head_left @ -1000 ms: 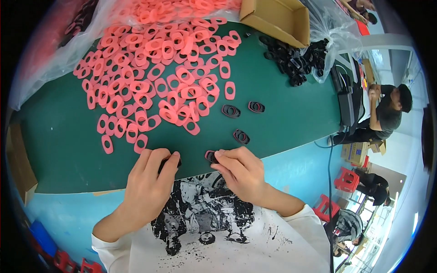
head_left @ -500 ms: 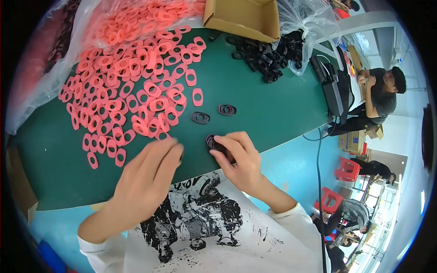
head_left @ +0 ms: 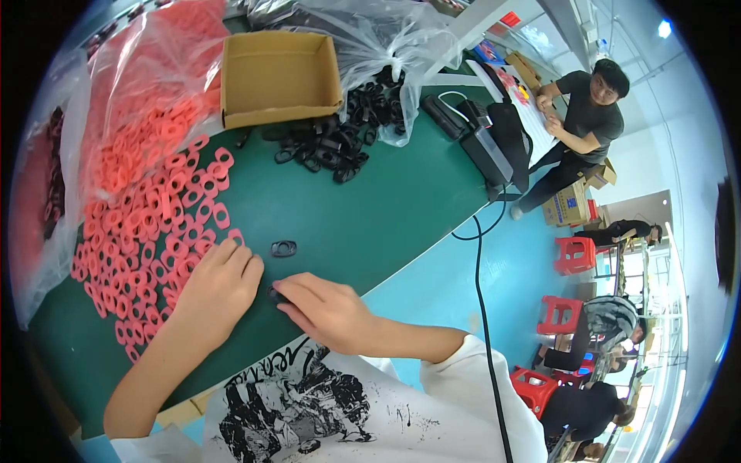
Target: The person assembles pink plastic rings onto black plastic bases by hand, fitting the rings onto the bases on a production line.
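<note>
My left hand [head_left: 220, 287] is at the right edge of a spread of flat pink oval rings [head_left: 139, 258]. Its fingers are curled down and the tips are hidden. Part of a pink ring [head_left: 235, 234] shows just beyond them; whether I grip it I cannot tell. Between thumb and fingers my right hand [head_left: 328, 312] pinches a small black oval part [head_left: 275, 294], mostly covered by the fingers. Another black oval part [head_left: 283, 248], with an opening in it, lies on the green table a little farther off.
An open cardboard box [head_left: 282, 77] stands at the back, beside a heap of black parts [head_left: 332, 147] and a clear plastic bag [head_left: 394, 38]. More pink rings fill a bag [head_left: 158, 69] at far left. A black case [head_left: 482, 154] and cable lie right. A person [head_left: 590, 116] stands beyond.
The view has swung right, so the table things sit farther left. My left hand has moved away from me to the edge of the pink rings. My right hand still pinches the black part.
</note>
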{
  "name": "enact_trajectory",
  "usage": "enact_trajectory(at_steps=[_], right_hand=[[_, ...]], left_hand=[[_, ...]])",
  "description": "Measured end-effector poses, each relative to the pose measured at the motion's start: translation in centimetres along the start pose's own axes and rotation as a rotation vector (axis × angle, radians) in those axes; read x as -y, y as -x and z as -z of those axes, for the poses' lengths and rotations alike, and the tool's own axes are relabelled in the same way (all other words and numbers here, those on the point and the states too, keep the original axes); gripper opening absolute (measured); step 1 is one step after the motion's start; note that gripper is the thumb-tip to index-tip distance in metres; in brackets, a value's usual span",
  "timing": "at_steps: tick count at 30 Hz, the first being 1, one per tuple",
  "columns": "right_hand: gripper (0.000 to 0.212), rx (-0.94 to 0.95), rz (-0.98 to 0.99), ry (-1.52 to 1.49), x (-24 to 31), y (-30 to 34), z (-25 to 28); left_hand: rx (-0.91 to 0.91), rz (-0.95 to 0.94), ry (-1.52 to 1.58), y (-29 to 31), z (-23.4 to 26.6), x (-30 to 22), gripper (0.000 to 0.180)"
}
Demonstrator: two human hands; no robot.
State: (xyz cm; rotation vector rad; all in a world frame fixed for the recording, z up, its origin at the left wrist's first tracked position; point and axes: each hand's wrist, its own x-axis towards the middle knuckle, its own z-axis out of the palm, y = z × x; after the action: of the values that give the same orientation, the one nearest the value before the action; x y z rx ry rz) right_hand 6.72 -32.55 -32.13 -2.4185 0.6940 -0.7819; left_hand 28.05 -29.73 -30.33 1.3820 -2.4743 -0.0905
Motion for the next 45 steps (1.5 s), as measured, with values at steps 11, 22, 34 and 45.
enact_trajectory(at_steps=[11, 22, 34, 45], right_hand=[[0.033, 0.042, 0.05, 0.11, -3.5, -2.5, -0.1], [0.029, -0.088, -0.127, -0.526, -3.2, -5.5, 2.9], [0.028, -0.162, 0.259, -0.365, 2.9, -24.6, -12.3], [0.027, -0.011, 0.542, -0.265, 9.9, -38.2, -25.1]], left_hand=[[0.019, -0.032, -0.173, 0.3, 0.2, -1.3, 0.024], [-0.409, 0.409, 0.898, 2.1, 4.3, -1.0, 0.028], [-1.388, 0.662, 0.996, 5.1, 3.7, 11.6, 0.018], [-1.02, 1.005, -0.001, 20.6, 9.7, 23.0, 0.024]])
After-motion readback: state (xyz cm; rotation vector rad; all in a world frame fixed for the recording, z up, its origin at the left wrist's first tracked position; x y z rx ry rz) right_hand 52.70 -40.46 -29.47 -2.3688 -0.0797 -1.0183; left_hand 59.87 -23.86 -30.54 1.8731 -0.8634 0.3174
